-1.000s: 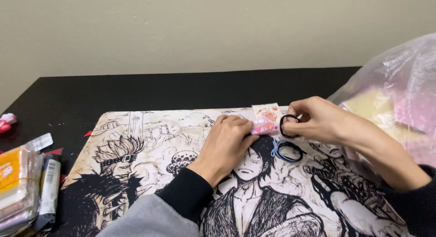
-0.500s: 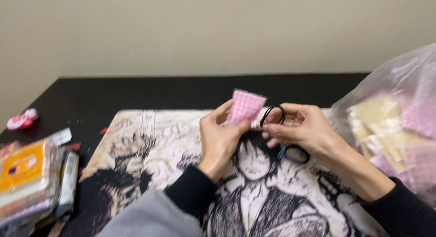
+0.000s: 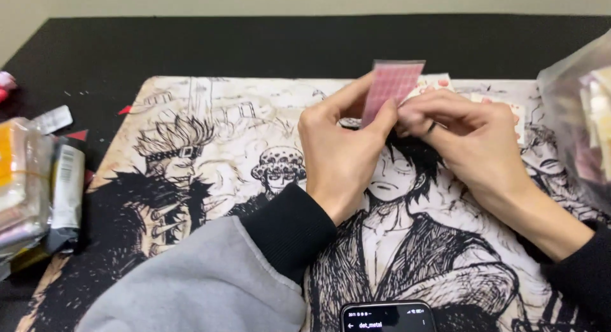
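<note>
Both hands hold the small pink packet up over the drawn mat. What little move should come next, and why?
Probably pull the packet's edge apart with the right hand while the left hand keeps it steady. The pink checked packet is pinched upright between both hands' fingertips, lifted off the illustrated mat, and the right fingers meet it at its lower right edge. Whether it is already open cannot be seen.

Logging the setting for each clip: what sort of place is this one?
Probably a home desk or hobby table. A black tabletop carries a large comic-art desk mat, with bundled packets at the left, a clear plastic bag at the right and a phone by the near edge.
</note>
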